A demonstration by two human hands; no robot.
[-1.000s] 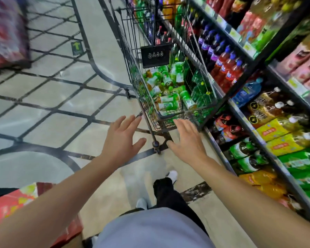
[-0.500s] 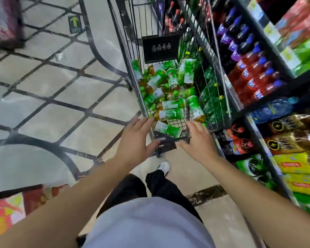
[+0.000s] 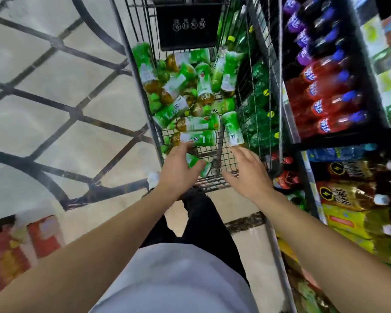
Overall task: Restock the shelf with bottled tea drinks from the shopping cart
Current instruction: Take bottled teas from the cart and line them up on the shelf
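The wire shopping cart (image 3: 221, 184) stands straight ahead of me and holds several green-labelled tea bottles (image 3: 199, 123) lying in a loose heap. My left hand (image 3: 177, 170) reaches over the cart's near end, fingers and thumb curled around one green tea bottle (image 3: 200, 166) that lies on the cart floor. My right hand (image 3: 246, 171) hovers open beside it. Its fingertips are just short of another green tea bottle (image 3: 233, 129) lying along the cart's right side. The drinks shelf (image 3: 339, 137) runs along the right of the cart.
The shelf holds red drinks with blue caps (image 3: 325, 105), purple-capped bottles (image 3: 303, 39) above them and yellow-labelled bottles (image 3: 345, 220) lower down. A black sign (image 3: 187, 26) hangs inside the cart. Red boxes (image 3: 20, 245) sit at the lower left on the tiled floor (image 3: 54, 109).
I have come closer to the cart and both hands have moved forward into it. The left hand has closed around a bottle at the near end; the right hand stays open.
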